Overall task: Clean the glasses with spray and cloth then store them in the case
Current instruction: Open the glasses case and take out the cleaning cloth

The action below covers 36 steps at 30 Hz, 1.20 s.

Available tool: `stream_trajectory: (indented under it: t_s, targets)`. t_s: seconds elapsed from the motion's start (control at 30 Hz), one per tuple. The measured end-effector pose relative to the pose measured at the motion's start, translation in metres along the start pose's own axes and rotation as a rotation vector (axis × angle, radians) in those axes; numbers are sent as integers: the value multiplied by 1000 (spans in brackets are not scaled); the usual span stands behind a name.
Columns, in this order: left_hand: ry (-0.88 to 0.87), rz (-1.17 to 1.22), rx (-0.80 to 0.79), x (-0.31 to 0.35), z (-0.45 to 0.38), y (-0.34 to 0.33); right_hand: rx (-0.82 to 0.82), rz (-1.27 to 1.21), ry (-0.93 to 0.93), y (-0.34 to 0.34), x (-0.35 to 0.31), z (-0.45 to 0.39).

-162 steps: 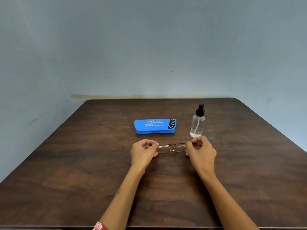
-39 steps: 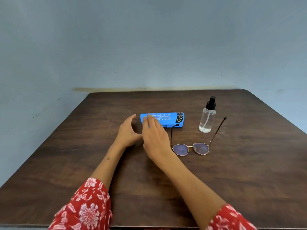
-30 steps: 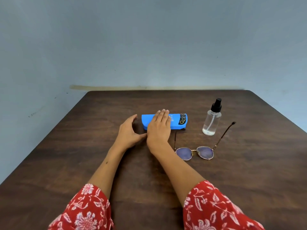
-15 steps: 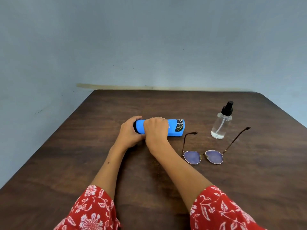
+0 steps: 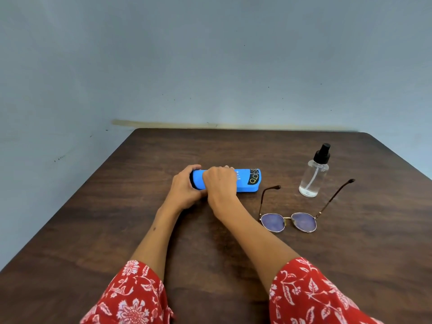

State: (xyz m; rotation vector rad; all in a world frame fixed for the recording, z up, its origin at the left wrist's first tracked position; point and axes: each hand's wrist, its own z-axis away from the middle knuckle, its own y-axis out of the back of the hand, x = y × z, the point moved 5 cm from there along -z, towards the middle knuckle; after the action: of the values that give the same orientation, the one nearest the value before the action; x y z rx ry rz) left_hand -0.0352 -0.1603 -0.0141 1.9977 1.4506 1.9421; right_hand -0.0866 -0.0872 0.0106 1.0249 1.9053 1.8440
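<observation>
On table (image 5: 117,230), mid-left: case (image 5: 245,182) gripped by both hands.
Left hand (image 5: 184,190) curled round the case's left end, thumb over the top; right hand (image 5: 221,184) clamped across the middle, fingers wrapped over the far edge. Looks a rigid, light plastic shell, smooth enough to slide on wood, so best pinned at one end while prising along the seam; seam hidden under the fingers. Lying just right of the case, lenses down toward the near edge, temples open and pointing away: glasses (image 5: 289,222), untouched. Thin wire frame, likely springy and easily bent; better lifted by the bridge or hinge corners, never by the lenses. Standing upright beyond the glasses: spray (image 5: 314,176), clear, light, probably tippy. No cloth in view, perhaps inside the case.
</observation>
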Motion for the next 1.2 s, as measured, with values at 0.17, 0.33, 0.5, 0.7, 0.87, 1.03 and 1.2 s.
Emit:
stream_trajectory:
  t_s: [0.17, 0.33, 0.5, 0.7, 0.87, 1.03, 1.2]
  targets:
    - [36, 18, -31, -1, -1, 0, 48, -68, 23, 21, 13, -3]
    - [80, 57, -56, -2, -1, 0, 50, -197, -40, 37, 28, -14]
    - [38, 90, -70, 5, 2, 1, 3, -363, -144, 45, 40, -27]
    - [33, 67, -92, 5, 2, -2, -83, -543, -223, 39, 44, -45]
    - [68, 66, -89, 2, 1, -2, -66, -524, -210, 37, 39, -45]
    - [54, 86, -74, 0, 0, -2, 148, -481, -345, 44, 44, -23]
    - [69, 105, -65, -2, 1, -2, 49, -702, -497, 33, 62, 10]
